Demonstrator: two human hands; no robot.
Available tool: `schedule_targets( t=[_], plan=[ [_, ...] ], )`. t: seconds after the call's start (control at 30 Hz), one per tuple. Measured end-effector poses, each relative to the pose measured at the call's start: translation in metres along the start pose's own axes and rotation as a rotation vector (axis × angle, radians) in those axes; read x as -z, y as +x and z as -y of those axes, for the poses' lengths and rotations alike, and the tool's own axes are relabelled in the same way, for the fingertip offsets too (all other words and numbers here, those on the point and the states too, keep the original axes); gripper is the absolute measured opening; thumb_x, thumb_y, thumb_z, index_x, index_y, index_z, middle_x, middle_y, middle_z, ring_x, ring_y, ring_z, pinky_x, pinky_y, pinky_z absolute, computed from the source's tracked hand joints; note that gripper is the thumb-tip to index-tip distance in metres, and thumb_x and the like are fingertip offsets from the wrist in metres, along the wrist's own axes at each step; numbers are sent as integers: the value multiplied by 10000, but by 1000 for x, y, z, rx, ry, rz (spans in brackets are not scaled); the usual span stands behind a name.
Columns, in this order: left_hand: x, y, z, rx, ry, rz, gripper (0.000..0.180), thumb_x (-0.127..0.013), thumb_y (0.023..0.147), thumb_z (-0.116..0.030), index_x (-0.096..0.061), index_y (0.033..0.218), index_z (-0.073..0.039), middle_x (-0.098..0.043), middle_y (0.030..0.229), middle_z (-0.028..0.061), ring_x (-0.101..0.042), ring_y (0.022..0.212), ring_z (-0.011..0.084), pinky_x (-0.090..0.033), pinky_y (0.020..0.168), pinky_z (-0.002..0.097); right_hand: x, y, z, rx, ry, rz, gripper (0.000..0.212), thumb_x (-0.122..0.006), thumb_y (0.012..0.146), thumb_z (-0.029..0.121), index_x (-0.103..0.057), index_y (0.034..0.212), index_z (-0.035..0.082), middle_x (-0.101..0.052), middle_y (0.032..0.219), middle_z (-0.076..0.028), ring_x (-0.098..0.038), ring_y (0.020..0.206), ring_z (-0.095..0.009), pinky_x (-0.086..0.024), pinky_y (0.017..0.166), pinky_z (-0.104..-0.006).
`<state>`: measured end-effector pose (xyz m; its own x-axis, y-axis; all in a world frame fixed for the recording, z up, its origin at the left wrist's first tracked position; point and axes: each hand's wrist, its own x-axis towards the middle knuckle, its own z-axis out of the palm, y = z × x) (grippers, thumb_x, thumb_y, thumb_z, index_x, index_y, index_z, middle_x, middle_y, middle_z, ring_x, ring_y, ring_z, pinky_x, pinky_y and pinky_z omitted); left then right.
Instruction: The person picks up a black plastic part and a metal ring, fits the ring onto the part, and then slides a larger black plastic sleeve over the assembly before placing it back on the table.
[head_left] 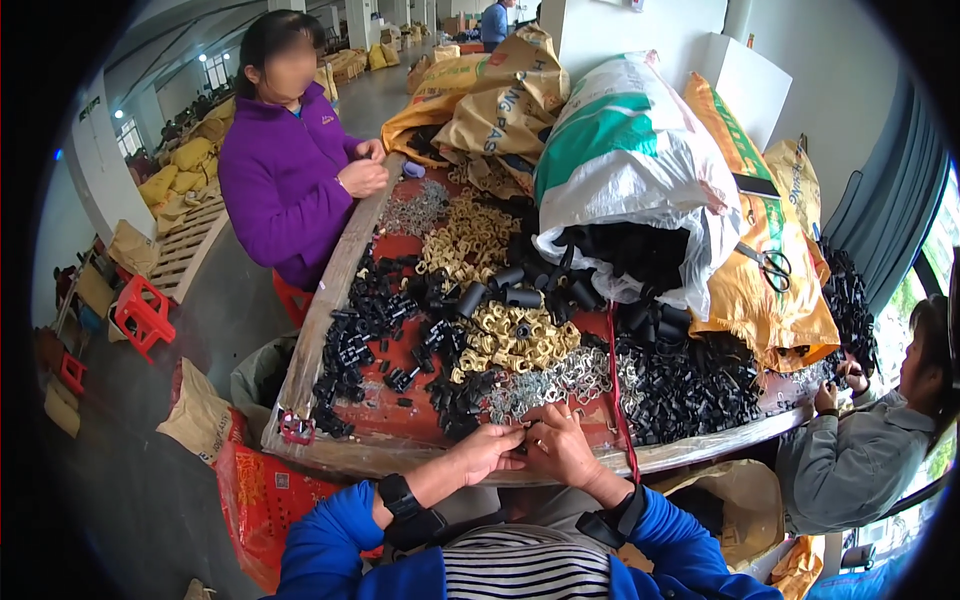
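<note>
My left hand point(484, 453) and my right hand point(563, 446) meet at the front edge of the red-topped table point(385, 418). Their fingers are closed in a pinch around something small and dark, mostly hidden by the fingertips. Just beyond them lies a scatter of silver wire-like metal pieces point(562, 380). Behind that is a heap of brass-coloured clips point(512, 338). Small black plastic parts point(690, 395) spread out to the right, and more black parts point(350, 345) lie at the left. Short black cylinders point(522, 297) rest in the middle.
A white and green woven sack point(640, 150) lies open toward me, spilling black pieces. Scissors point(770, 266) and a phone point(757, 186) lie on an orange sack point(780, 315). One person in purple point(285, 175) stands far left; another in grey point(865, 450) works at right. A red ribbon point(613, 390) crosses the table.
</note>
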<state>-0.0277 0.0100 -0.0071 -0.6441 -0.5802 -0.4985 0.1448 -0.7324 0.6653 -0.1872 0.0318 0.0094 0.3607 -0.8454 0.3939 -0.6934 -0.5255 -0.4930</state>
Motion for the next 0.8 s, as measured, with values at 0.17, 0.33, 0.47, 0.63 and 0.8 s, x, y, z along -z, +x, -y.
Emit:
schedule_targets(
  t=[0.17, 0.33, 0.47, 0.63, 0.8],
  plan=[
    [-3, 2, -2, 10, 4, 3, 188, -448, 836, -178, -501, 973, -60, -531, 888, 13, -537, 749, 108, -473, 670, 247, 8, 3, -2, -57, 144, 18, 75, -582, 550, 85, -560, 621, 91, -515, 827, -16, -444, 796, -231, -338, 664, -370],
    [-13, 1, -6, -50, -58, 38, 171, -467, 824, -166, -510, 963, -77, -544, 876, 19, -545, 760, 122, -474, 668, 263, 15, 2, -6, -35, 134, -5, 104, -593, 545, 88, -578, 648, 95, -521, 841, -11, -447, 818, -230, -345, 676, -369],
    [-16, 1, -5, 13, -49, 56, 181, -472, 821, -175, -509, 962, -67, -546, 869, 20, -544, 786, 128, -470, 677, 262, 20, -4, -7, -67, 247, 30, 101, -599, 571, 91, -579, 670, 87, -519, 871, -18, -444, 837, -230, -346, 695, -365],
    [-17, 4, -2, 13, -97, 97, 160, -467, 824, -158, -521, 928, -50, -554, 863, 35, -558, 792, 157, -471, 676, 247, 22, -12, -9, -30, 180, 12, 95, -591, 614, 72, -571, 707, 76, -517, 908, -43, -459, 836, -234, -356, 705, -358],
    [-8, 10, -4, 17, -144, 90, 193, -462, 826, -169, -515, 942, -25, -561, 882, 65, -560, 798, 170, -463, 692, 251, 25, -7, -23, -24, 263, -30, 113, -604, 637, 55, -571, 745, 48, -520, 906, -87, -506, 783, -256, -402, 684, -330]
  ],
)
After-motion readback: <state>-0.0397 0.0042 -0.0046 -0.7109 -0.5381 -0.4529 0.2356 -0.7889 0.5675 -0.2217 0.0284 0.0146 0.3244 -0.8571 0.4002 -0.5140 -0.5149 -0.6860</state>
